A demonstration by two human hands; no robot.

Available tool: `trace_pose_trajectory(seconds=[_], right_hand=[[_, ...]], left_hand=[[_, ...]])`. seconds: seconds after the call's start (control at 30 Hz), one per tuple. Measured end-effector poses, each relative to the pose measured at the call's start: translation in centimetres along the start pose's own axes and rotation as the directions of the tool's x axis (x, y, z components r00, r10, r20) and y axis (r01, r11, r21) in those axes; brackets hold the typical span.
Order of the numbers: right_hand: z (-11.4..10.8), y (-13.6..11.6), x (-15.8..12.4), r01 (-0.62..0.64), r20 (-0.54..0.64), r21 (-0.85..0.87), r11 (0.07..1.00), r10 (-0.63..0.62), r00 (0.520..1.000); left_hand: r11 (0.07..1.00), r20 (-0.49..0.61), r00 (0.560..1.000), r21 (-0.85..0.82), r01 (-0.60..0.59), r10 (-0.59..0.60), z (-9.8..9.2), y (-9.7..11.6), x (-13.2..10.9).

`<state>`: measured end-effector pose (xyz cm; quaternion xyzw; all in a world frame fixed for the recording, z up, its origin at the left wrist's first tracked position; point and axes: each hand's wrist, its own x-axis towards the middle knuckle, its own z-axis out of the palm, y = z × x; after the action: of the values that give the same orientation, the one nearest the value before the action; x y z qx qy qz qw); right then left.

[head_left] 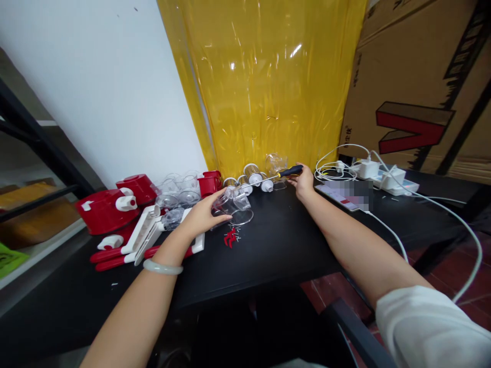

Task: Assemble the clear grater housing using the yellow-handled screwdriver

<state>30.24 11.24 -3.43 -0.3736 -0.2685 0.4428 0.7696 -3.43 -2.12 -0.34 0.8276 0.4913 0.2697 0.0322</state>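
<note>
My left hand [203,214] is closed around a clear plastic piece [241,200] with a round rim, which it steadies just above the black table. In my right hand [304,183] is a screwdriver [290,171] with a dark blue and yellow handle, gripped near the handle's end. Its shaft points left and its tip is close to the clear piece; whether they touch I cannot tell. Small red plastic parts [230,238] lie with several screws below the clear piece. Behind are white-ended metal grater drums [253,174] and another clear piece [276,162].
Red housings [107,210], clear cups [178,190], a red box-like part [209,183] and white handles with red grips [141,235] crowd the left. To the right lie a phone [337,196], white cables and a power strip [399,183]. A yellow plastic curtain [261,82] hangs behind.
</note>
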Motion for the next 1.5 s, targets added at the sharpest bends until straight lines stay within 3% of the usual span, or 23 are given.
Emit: trace_pose_trajectory(seconds=[0.17,0.4,0.73,1.0,1.33,1.5], right_hand=[[-0.1,0.2,0.5,-0.036,-0.014,-0.013,0.999,0.036,0.999],[-0.3,0.4,0.1,0.054,-0.003,-0.111,0.992,-0.055,0.998],[0.2,-0.5,-0.5,-0.015,-0.041,0.003,1.0,0.015,0.999],[0.0,0.7,0.4,0.053,-0.035,-0.085,0.995,-0.056,0.998],[0.3,0.4,0.0,0.02,-0.019,0.0,1.0,-0.02,1.0],[0.3,0.4,0.0,0.013,-0.031,-0.04,0.999,-0.014,0.999]], left_hand=[[1.0,0.003,1.0,-0.005,0.001,-0.001,0.0,-0.2,0.0],[1.0,0.001,1.0,0.001,0.008,-0.008,0.1,-0.1,0.0],[1.0,0.006,1.0,-0.006,0.011,-0.011,0.0,0.0,0.0],[1.0,-0.001,1.0,-0.002,0.005,-0.005,0.1,-0.3,0.0],[1.0,-0.004,1.0,0.004,0.009,-0.009,0.2,-0.5,0.1],[1.0,0.002,1.0,-0.012,0.014,-0.014,0.1,-0.4,0.1]])
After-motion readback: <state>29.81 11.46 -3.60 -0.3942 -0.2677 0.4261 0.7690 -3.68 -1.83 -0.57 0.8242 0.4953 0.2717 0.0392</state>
